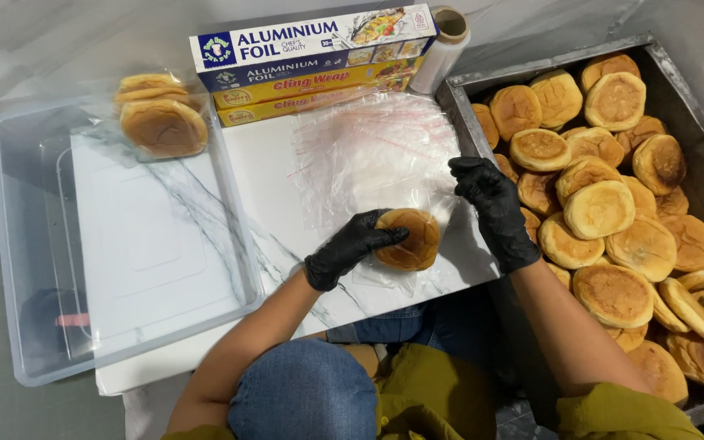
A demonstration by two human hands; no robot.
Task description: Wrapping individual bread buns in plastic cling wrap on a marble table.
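My left hand [350,247], in a black glove, grips a golden-brown bun [411,239] inside a clear plastic bag [372,155] lying on the white marble table [258,155]. My right hand [492,208], also black-gloved, holds the bag's edge just right of the bun, fingers curled on the plastic. More clear bags with red strips are stacked under and behind the bun.
A metal tray [547,61] at the right holds several loose buns [600,208]. A clear plastic bin [18,244] at the left has bagged buns [162,124] in its far corner. Foil and wrap boxes [311,61] and a film roll [443,37] stand at the back.
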